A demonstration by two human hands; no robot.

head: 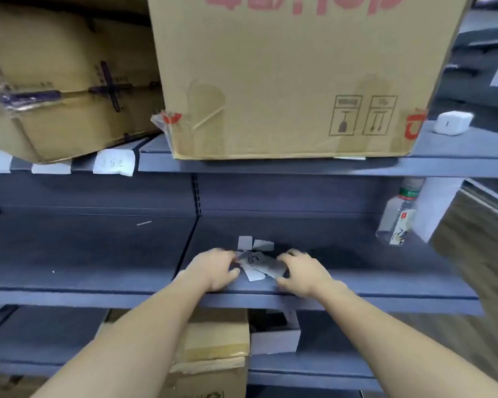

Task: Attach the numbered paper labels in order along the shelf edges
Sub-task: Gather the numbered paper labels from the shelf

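Grey metal shelving (357,285) across the whole view, several tiers. Large cardboard box (296,76) on the upper tier, red print, handling symbols low on its front. Second, worn box (55,90) to its left, tilted, overhanging the upper shelf edge (270,168). More boxes on the tier below the hands. Clear plastic bottle (397,216) upright at the far right of the middle tier. Small white adapter-like block (453,122) on the upper tier, right of the large box.

Three white paper labels already on the upper edge at far left; the clearest label (114,162) handwritten, digits blurred. Rest of that edge bare, as is the middle tier's front edge.

Middle tier, near its front: loose pile of paper slips (256,262), some overlapping, two small ones just behind. One slip face up with a handwritten number, possibly 6 or 9; orientation unclear.

Left hand (213,270) at the pile's left side, fingers curled together, tips touching the slips; a real pinch cannot be told through motion blur. Right hand (302,272) at the pile's right side, fingers bent and slightly spread, tips on or just over the slips; grip likewise uncertain.

Step judged: sorting or picking from the pile, nothing being stuck yet. Task judged early, most edge length unlabelled.

Next move calls for: reading numbers to find the next in sequence, separating a single slip from the overlap, then pressing it flat on the edge beside the last label. Risk: thin slips lifting two at a time.
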